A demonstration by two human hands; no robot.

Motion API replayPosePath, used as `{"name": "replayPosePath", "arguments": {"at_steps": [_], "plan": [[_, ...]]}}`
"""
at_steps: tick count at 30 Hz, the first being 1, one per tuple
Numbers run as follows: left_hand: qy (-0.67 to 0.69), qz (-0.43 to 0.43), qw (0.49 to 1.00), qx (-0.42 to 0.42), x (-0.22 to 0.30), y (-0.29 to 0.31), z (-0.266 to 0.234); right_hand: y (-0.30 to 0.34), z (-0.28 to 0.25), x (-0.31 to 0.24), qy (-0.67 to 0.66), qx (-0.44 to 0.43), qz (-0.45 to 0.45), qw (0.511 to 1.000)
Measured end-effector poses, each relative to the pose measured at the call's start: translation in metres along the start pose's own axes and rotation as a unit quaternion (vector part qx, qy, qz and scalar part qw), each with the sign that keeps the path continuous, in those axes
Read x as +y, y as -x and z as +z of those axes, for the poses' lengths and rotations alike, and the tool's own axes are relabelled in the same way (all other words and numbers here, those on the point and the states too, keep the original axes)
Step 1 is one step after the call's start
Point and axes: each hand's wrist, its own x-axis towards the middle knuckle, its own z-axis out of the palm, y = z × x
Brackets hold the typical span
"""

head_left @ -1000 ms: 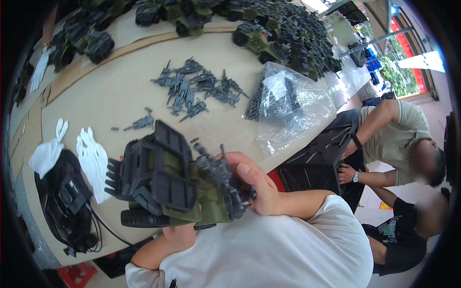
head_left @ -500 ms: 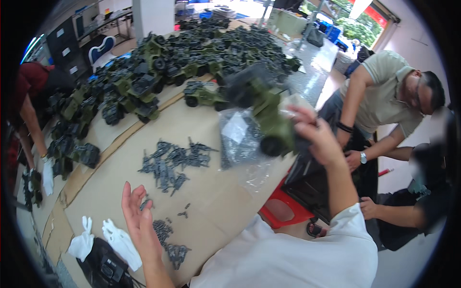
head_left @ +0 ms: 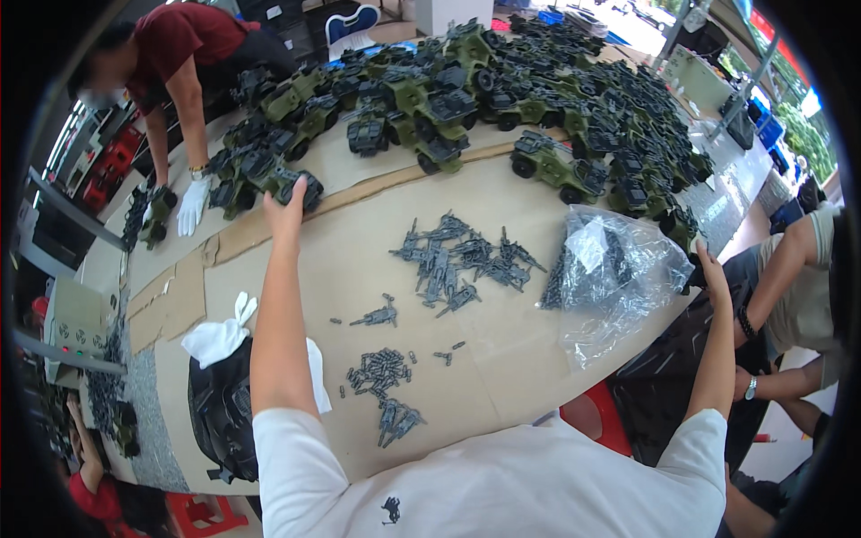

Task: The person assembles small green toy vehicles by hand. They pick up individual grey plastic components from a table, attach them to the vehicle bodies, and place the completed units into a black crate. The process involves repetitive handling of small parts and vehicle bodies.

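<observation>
Head view, the only one: your left hand point(head_left: 285, 215) is at the dark end of a green toy truck point(head_left: 280, 179), out by the cardboard strip point(head_left: 359, 190) toward the table's point(head_left: 511, 332) far edge. Fingers look spread against it; can't tell if they've closed. Your right hand point(head_left: 711, 272) is at the table's right edge, beside the clear plastic bag point(head_left: 619, 309), near the last truck point(head_left: 682, 226) of the pile; its grip is hidden, can't call it.

Step, my read: handling trucks at both ends of the pile. Next move calls for a sure hold on the left one, clear of the co-worker's gloved hand point(head_left: 193, 208).

Toy guns point(head_left: 439, 264) lie mid-table, small parts point(head_left: 378, 369) closer to your near edge.

Writing: none I can read. Your shirt has a small dark print point(head_left: 390, 509); white slips point(head_left: 273, 13) at the back are too small.
</observation>
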Motion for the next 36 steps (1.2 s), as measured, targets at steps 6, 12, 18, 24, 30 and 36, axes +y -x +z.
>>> {"name": "replayPosePath", "arguments": {"at_steps": [6, 12, 18, 24, 30, 36], "plan": [[-0.156, 0.031, 0.987, 0.014, -0.017, -0.019, 0.0, 0.152, 0.052, -0.13, -0.113, -0.029, -0.306, 0.945], [-0.138, 0.056, 0.989, -0.003, 0.012, 0.048, -0.007, 0.334, 0.191, -0.191, -0.028, -0.402, -0.478, 0.78], [-0.087, 0.04, 0.979, -0.182, 0.015, 0.14, -0.042, 0.338, 0.239, -0.187, 0.007, -0.35, -0.591, 0.727], [-0.152, 0.072, 0.936, -0.31, 0.019, 0.172, -0.082, 0.371, 0.245, -0.177, -0.033, -0.405, -0.644, 0.648], [-0.264, 0.306, 0.878, -0.255, 0.004, 0.159, -0.074, 0.415, 0.255, -0.188, -0.046, -0.484, -0.665, 0.567], [-0.342, 0.356, 0.828, -0.265, 0.024, 0.142, -0.069, 0.413, 0.251, -0.178, -0.065, -0.486, -0.641, 0.591]]}}
